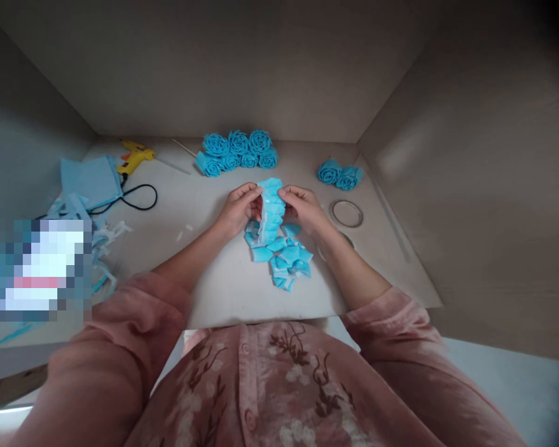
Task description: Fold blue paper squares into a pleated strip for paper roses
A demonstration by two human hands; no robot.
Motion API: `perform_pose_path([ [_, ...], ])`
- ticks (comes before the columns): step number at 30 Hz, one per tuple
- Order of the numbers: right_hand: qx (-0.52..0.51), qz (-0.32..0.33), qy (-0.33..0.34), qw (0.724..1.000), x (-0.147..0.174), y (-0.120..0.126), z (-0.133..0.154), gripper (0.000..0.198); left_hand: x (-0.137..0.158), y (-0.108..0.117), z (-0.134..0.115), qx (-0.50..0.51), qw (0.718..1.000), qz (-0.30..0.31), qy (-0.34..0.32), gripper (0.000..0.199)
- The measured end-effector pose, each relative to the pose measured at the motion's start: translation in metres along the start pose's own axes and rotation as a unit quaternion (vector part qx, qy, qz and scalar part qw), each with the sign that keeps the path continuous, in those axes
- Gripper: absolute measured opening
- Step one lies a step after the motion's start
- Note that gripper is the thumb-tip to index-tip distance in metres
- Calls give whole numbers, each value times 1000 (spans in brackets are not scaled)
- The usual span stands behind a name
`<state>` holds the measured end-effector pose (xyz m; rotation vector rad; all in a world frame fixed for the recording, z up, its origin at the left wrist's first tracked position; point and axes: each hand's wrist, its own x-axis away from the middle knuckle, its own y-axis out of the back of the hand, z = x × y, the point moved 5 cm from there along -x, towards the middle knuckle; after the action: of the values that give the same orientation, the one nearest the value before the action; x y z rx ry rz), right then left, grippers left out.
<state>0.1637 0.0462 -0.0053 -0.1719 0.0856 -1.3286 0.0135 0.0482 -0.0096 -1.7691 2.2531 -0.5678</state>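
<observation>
Pleated blue strip (272,211) is held between the two hands, over the counter (228,285), its long axis running roughly away from the person's body. The left hand (239,206) is directly left of the strip, thumb and fingers pinching its left edge toward the far end. The right hand (304,206) is directly right of it, gripping the opposite edge, also toward the far end. Neither hand is nearer: each touches the strip from its own side, and the strip's near end is clear of both. Around that near end, mostly to the right, lies a pile of folded blue pieces (289,254); whether strip and pile touch, I cannot tell. Beyond the strip, slightly left, is a cluster of blue roses (238,143). Well to its left are a yellow glue gun (133,158) and blue sheets (89,180).
</observation>
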Motion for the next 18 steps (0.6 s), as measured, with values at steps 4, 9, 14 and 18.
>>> perform_pose_path([
  [4, 2, -28, 30, 999, 0, 4, 3, 42, -1, -2, 1, -6, 999, 40, -4, 47],
  [9, -3, -26, 29, 999, -1, 4, 2, 44, 3, -5, 2, -39, 998, 56, 4, 44],
  [14, -27, -32, 20, 999, -1, 4, 0, 49, 3, -4, 0, -40, 998, 43, 0, 40],
  [18, -25, -12, 10, 1000, 0, 2, 0, 47, 2, -3, -1, -20, 999, 24, -15, 40],
])
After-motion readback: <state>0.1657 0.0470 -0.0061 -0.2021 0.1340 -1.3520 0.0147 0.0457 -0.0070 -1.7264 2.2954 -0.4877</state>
